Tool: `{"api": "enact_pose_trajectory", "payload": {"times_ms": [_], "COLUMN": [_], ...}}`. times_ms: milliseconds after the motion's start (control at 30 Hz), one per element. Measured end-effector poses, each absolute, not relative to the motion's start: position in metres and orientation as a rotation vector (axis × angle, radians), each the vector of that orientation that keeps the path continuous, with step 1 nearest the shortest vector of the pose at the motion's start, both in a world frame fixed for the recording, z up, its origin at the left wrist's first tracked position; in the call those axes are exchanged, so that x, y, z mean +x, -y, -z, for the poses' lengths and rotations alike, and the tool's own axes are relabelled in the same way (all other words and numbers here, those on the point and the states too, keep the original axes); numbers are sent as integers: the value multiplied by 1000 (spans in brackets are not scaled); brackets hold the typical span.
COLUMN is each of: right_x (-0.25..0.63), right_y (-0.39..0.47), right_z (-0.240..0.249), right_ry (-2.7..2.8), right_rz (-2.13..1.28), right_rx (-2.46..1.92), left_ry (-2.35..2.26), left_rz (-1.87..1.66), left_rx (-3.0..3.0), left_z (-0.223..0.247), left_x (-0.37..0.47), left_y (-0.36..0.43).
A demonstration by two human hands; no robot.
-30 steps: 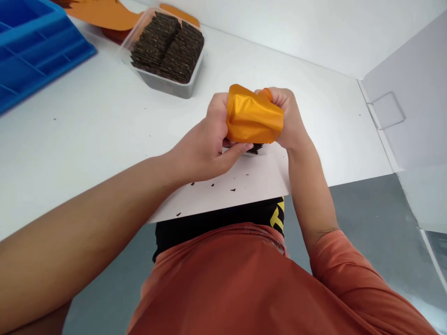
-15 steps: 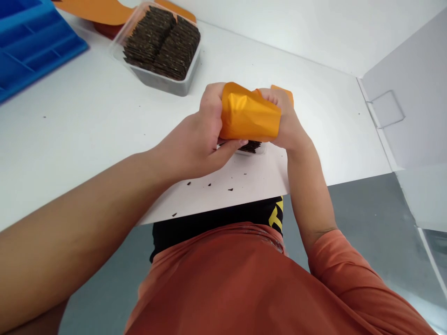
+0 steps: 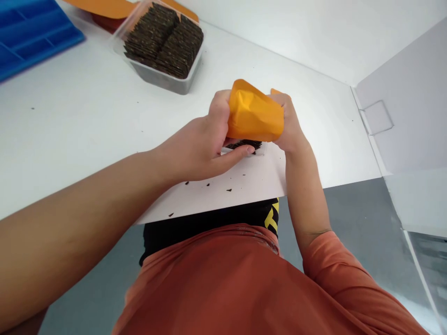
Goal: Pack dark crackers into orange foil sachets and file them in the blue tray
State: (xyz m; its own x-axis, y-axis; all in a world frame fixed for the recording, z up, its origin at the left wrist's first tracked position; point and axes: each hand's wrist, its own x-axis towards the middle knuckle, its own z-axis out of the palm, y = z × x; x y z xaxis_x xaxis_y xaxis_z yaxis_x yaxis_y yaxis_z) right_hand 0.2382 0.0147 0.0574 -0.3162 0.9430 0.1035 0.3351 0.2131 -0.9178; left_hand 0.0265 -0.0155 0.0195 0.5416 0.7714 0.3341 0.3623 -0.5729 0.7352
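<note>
An orange foil pouch (image 3: 256,114) is held up between my two hands above the white table. My left hand (image 3: 218,135) grips its left side, with the thumb stretched out below the pouch. My right hand (image 3: 288,121) is closed at the pouch's right end, its fingers mostly hidden behind the foil. Right under the pouch sits a clear plastic container (image 3: 260,150) holding dark, thin pieces (image 3: 246,144) that look like seaweed crisps. The pouch covers most of this container.
A larger clear tub (image 3: 165,83) packed with upright dark crisps (image 3: 167,39) stands at the back left. Behind it lie flat orange pouches (image 3: 104,7). A blue compartment tray (image 3: 35,37) is at the far left. Dark crumbs (image 3: 229,190) dot the table's front edge.
The pouch and both hands have shifted slightly in view. My left thumb has extended further right, and more of the dark pieces below show. The pouch stays in both hands.
</note>
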Motion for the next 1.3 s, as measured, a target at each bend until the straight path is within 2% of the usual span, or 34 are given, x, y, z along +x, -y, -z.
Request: {"api": "enact_pose_trajectory", "payload": {"times_ms": [100, 167, 300, 467, 567, 700, 833, 967, 1100, 1300], "right_x": [239, 239, 237, 233, 233, 237, 241, 234, 226, 224], "right_y": [-17, -18, -15, -14, -20, -26, -24, -20, -15, -9], "right_z": [-57, -57, -58, -51, -42, -40, -49, -51, -46, -49], "right_ry": [1844, 1853, 1858, 1829, 1832, 1787, 1758, 1734, 1897, 2098], "right_rz": [-1217, -1247, -1169, -1179, -1151, -1051, -943, -831, -814, -758], "right_rx": [-1003, -1040, -1176, -1012, -1089, -1247, -1238, -1332, -1256, -1102], "left_ry": [-942, -957, -962, -943, -944, -905, -1069, -1209, -1111, -1009], "left_rz": [-800, -808, -869, -907, -910, -863, -781, -1101, -1348, -1124], "left_rx": [2206, 2223, 2183, 2154, 2186, 2285, 2306, 2436, 2647, 2718], "left_z": [-20, -19, -18, -24, -26, -28, -32, -29, -21, -21], "left_x": [25, 24, 23, 23, 23, 26, 27, 18, 14, 25], "left_y": [17, 16, 12, 9, 10, 15, 17, 5, -5, 0]}}
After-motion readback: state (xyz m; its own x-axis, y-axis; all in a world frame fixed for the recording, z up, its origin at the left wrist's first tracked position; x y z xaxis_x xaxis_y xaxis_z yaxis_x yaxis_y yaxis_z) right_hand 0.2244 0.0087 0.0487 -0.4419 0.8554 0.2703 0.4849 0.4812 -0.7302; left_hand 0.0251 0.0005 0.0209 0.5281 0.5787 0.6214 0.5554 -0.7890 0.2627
